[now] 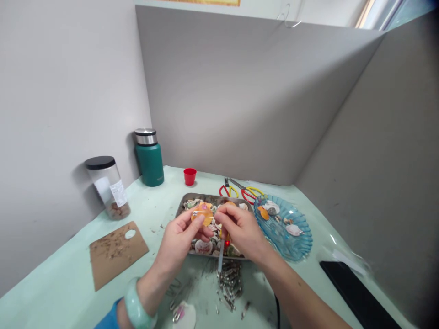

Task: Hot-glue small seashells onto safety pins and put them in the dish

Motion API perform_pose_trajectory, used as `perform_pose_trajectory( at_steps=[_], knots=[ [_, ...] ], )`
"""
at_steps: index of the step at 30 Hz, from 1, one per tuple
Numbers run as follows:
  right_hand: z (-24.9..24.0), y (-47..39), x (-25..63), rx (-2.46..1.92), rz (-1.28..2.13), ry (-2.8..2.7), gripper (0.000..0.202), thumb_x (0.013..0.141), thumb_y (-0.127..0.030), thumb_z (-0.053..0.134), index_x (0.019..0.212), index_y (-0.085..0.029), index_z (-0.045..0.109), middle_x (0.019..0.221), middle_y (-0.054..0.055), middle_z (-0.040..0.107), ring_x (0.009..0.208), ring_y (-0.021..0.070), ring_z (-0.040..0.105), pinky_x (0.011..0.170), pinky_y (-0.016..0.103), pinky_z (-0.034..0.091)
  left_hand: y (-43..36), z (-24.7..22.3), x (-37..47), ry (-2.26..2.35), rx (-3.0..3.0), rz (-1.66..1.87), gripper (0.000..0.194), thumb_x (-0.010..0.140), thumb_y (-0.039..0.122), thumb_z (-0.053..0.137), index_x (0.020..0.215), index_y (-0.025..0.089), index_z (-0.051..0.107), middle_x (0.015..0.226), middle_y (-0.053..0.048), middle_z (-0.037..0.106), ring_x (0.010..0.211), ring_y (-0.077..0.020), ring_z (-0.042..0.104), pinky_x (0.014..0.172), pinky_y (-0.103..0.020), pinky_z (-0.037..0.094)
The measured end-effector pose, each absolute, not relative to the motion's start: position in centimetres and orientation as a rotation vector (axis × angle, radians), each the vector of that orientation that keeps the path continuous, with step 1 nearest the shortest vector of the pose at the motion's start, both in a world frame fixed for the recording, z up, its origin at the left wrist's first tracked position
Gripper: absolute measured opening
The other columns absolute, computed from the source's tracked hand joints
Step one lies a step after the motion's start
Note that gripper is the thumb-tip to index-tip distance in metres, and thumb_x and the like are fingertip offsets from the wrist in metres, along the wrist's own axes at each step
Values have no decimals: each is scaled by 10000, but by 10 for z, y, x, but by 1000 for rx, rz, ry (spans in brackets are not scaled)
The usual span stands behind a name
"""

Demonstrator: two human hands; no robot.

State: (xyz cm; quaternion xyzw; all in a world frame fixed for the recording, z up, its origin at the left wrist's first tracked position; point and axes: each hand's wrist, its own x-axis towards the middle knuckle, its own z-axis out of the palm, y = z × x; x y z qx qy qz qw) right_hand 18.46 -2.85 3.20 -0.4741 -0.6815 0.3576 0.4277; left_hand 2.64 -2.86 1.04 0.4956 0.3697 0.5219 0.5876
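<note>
Behind the pale-green tabletop (161, 201) rises a grey partition (233, 100).

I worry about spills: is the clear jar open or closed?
Closed: the black lid covers the clear jar; tightness cannot be told.

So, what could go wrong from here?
The flat, rounded orange piece held by the left hand could slip into the rectangular metal tray and get lost among the mixed pieces there. The loose pile of small silvery metal pins lies on the tray's near side, where a careless brush might scatter it.
</note>
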Motion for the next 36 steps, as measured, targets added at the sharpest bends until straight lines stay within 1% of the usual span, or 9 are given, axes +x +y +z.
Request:
perform_pose_trajectory(
  at_steps=[4,7,12,18,22,26,29,36],
  knots=[
    [28,-26,185,-1181,970,-1656,192,864,-344,441,756,-198,505,586,-55,489,447,78,478,444,185,355,-29,11,26,868,1164,1202,393,778,364,595,1085,119,585,660,-44,658,621,-155,604,610,-270,509],
    [28,-27,186,-1247,872,-1690,219,874,-362,428,755,-195,504,577,-57,478,441,77,456,455,191,345,-29,10,26,877,1185,1191,342,796,370,571,1035,126,600,651,-39,656,623,-155,603,612,-270,508],
    [31,-30,185,-1298,716,-1831,204,875,-297,430,723,-191,516,543,-56,469,493,87,431,509,200,326,-29,10,25,879,1197,1180,350,798,379,565,1047,134,592,641,-39,662,617,-156,606,612,-264,500],
    [32,-31,185,-1302,676,-1888,231,862,-283,451,651,-187,457,555,-49,476,529,93,439,525,200,320,-30,12,26,919,1206,1192,371,793,398,565,1056,139,597,603,-28,656,569,-148,603,583,-249,492],
    [33,-31,185,-1300,698,-1886,237,868,-296,442,658,-189,466,545,-44,483,531,101,455,529,207,334,-31,12,27,937,1186,1178,383,789,414,563,1038,128,613,549,-19,639,516,-141,585,553,-245,487],
    [34,-32,184,-1297,720,-1872,240,870,-307,444,663,-188,470,529,-46,477,514,98,451,522,207,338,-30,11,28,938,1191,1170,376,792,414,558,1016,117,619,545,-27,643,506,-143,584,549,-251,487],
    [33,-32,184,-1292,743,-1848,233,873,-313,440,680,-189,479,527,-47,470,497,93,441,504,202,336,-31,11,27,932,1191,1167,381,803,413,546,1034,116,610,542,-25,646,502,-142,581,550,-251,482],
    [25,-27,183,-1245,927,-1691,176,852,-353,475,790,-193,515,570,-63,458,448,72,428,445,187,340,-30,9,25,854,1123,1181,385,798,411,556,1032,110,604,536,-27,638,505,-145,575,558,-260,477]
  ],
)
